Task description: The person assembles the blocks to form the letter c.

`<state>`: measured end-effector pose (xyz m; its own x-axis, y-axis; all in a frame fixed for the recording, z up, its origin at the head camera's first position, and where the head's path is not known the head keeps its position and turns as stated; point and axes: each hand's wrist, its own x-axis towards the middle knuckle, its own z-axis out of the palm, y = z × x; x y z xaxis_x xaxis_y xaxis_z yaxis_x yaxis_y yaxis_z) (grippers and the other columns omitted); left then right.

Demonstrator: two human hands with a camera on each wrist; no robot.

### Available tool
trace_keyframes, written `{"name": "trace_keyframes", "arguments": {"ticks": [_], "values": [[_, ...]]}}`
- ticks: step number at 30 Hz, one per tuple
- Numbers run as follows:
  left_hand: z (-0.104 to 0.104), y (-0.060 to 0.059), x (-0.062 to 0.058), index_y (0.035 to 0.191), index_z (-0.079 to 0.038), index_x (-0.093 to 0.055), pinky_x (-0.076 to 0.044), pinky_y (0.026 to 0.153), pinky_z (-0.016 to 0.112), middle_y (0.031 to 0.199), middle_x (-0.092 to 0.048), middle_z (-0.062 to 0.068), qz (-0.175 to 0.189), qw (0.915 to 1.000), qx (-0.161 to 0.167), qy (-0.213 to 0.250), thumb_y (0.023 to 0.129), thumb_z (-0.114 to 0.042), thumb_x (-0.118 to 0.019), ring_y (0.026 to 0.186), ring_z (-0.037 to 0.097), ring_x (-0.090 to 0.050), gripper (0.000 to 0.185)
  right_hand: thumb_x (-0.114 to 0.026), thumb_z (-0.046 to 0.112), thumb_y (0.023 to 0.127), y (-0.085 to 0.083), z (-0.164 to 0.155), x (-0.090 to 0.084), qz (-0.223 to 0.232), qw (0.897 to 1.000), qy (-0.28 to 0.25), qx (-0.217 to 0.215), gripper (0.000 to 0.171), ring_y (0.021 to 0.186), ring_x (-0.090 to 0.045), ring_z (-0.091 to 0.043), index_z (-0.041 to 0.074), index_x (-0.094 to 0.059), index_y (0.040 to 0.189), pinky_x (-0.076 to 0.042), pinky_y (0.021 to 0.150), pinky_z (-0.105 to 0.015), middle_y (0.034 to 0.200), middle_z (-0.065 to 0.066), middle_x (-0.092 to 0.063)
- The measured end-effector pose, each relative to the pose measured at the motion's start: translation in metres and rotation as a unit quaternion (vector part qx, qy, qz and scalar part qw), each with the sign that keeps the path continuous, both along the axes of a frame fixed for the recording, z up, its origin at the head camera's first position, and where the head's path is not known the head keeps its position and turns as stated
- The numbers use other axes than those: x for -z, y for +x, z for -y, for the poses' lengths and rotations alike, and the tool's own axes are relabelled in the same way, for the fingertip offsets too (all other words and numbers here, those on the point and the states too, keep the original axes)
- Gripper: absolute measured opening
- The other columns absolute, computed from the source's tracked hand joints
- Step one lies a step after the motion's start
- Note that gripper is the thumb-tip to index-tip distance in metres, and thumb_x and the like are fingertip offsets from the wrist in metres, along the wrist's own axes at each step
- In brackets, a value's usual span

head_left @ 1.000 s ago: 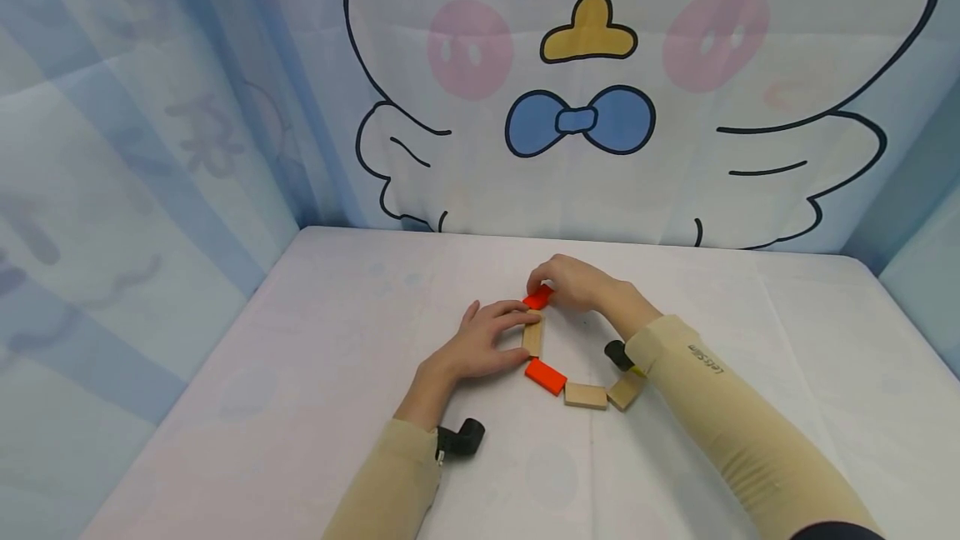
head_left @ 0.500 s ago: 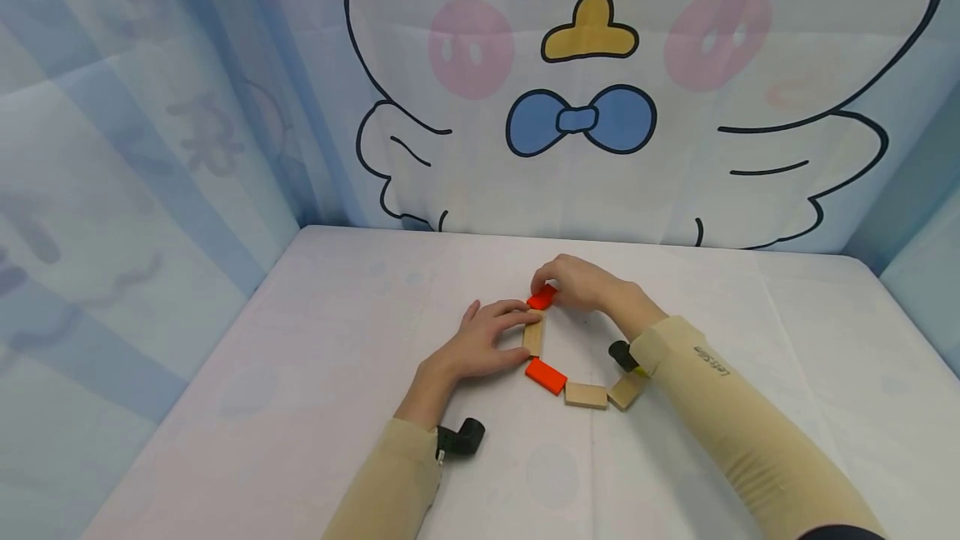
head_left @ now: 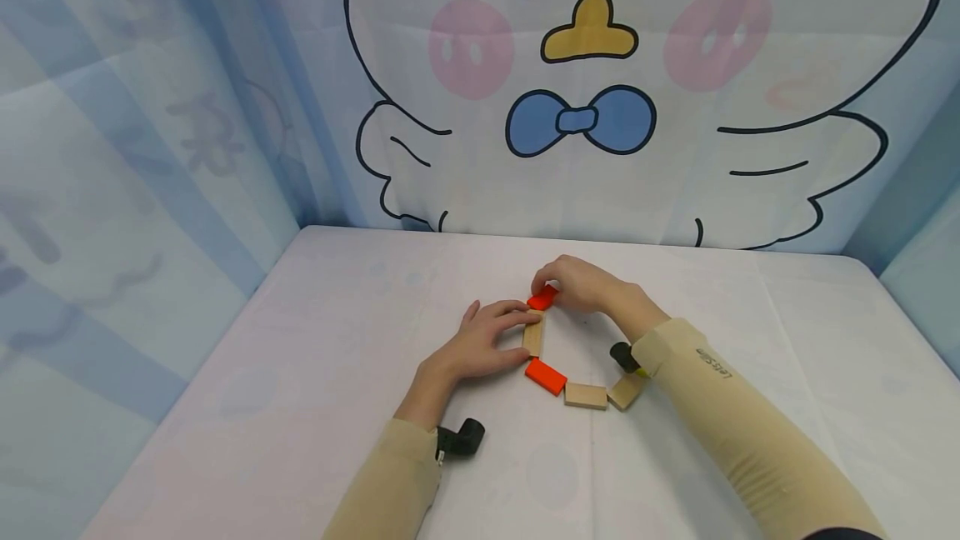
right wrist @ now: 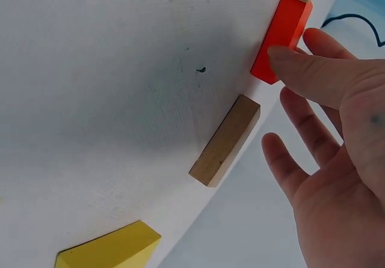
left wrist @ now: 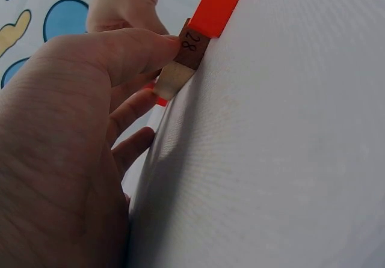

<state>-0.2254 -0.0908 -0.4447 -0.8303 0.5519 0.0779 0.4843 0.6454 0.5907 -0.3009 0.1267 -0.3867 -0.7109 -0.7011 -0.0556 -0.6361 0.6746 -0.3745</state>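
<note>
In the head view, my left hand [head_left: 483, 342] holds a plain wooden block [head_left: 532, 338] between its thumb and fingers. The block's stamped end [left wrist: 191, 48] shows beside the thumb in the left wrist view. At the far end of that block, my right hand [head_left: 581, 282] pinches a red block [head_left: 542, 298]. The right wrist view shows the thumb on that red block [right wrist: 284, 36], which meets the wooden one end to end. A second red block [head_left: 545, 377] lies near the left thumb.
From the second red block the curve goes on through a wooden block [head_left: 586, 396] and another tilted one [head_left: 626, 390]. The right wrist view holds a loose-standing wooden block [right wrist: 227, 142] and a yellow block [right wrist: 111, 249]. A white cloth covers the table [head_left: 300, 373].
The right hand and its red block have shifted slightly to the right since a second ago. The left hand stays where it was.
</note>
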Motion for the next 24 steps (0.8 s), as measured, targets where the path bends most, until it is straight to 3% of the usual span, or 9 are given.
{"name": "trace_keyframes", "arguments": {"ticks": [9, 17, 24], "values": [[0.0, 0.0, -0.002, 0.143, -0.025, -0.06, -0.002, 0.118, 0.06, 0.147, -0.049, 0.001, -0.005, 1.0, 0.004, -0.001, 0.094, -0.035, -0.066, 0.141, 0.022, -0.036, 0.05, -0.06, -0.008, 0.091, -0.005, -0.011, -0.009, 0.022, 0.999, -0.012, 0.045, 0.031, 0.115, -0.056, -0.033, 0.008, -0.074, 0.113, -0.045, 0.103, -0.051, 0.12, -0.009, -0.068], [0.001, 0.001, -0.001, 0.143, -0.026, -0.059, -0.001, 0.119, 0.057, 0.148, -0.048, 0.0, -0.004, 1.0, 0.002, -0.004, 0.094, -0.035, -0.065, 0.141, 0.021, -0.036, 0.05, -0.07, 0.008, 0.094, -0.009, -0.025, -0.009, 0.025, 0.995, -0.014, 0.096, 0.031, 0.122, -0.053, -0.036, 0.003, -0.069, 0.124, -0.042, 0.106, -0.054, 0.129, -0.014, -0.064], [0.0, 0.001, -0.002, 0.143, -0.026, -0.06, 0.0, 0.119, 0.056, 0.148, -0.048, 0.0, -0.001, 1.0, 0.0, -0.003, 0.094, -0.035, -0.065, 0.141, 0.021, -0.036, 0.05, -0.074, 0.02, 0.094, -0.011, -0.036, -0.006, 0.03, 0.991, -0.002, 0.13, 0.032, 0.118, -0.053, -0.036, 0.004, -0.071, 0.121, -0.043, 0.104, -0.053, 0.127, -0.016, -0.064]]}}
